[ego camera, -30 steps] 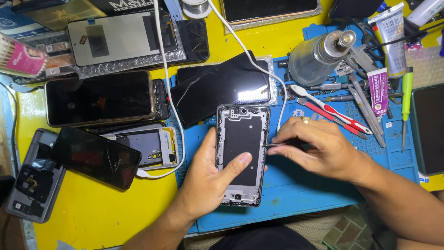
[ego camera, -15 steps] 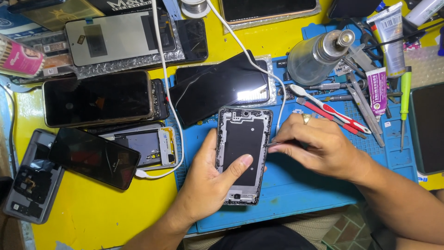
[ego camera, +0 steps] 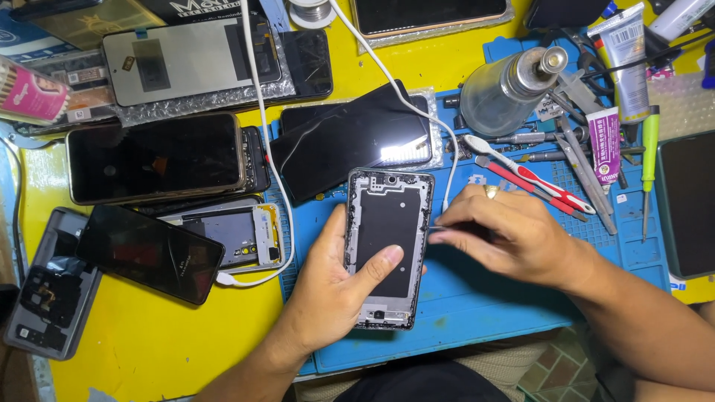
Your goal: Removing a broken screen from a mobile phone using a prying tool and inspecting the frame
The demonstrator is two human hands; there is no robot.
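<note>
The frame (ego camera: 387, 249) lies flat on the blue mat (ego camera: 477, 313) at the centre of the view, long axis running from 12 to 6 o'clock, which puts its open side up toward the camera. The left hand (ego camera: 335, 286) grasps the frame from the 9 o'clock side: fingers wrap the left edge and the thumb presses across the dark centre panel, a grip that pins the part against the mat so that it cannot slide under sideways force. The right hand (ego camera: 514, 234) comes in from 3 o'clock with fingers pinched together around a thin dark tool (its kind cannot be told), the tip meeting the right edge of the frame at about mid-height; the wrist rests low on the mat, which steadies fine work at the seam. The frame is a phone mid-chassis without a screen: a grey metal rim with rounded corners, a black rectangular panel in the middle, a small round opening near the top edge and a darker cut-out at the bottom. The rim looks scuffed and carries dark residue along the edges. Tools lie within reach at 1 to 2 o'clock: a toothbrush (ego camera: 521, 173), tweezers (ego camera: 585, 171), a glue tube (ego camera: 605, 149) and a dispenser bottle (ego camera: 506, 89). A loose screen (ego camera: 350, 141) lies at 12 o'clock, and other phones (ego camera: 153, 158) lie at 9 to 10 o'clock on the yellow table (ego camera: 149, 342).
</note>
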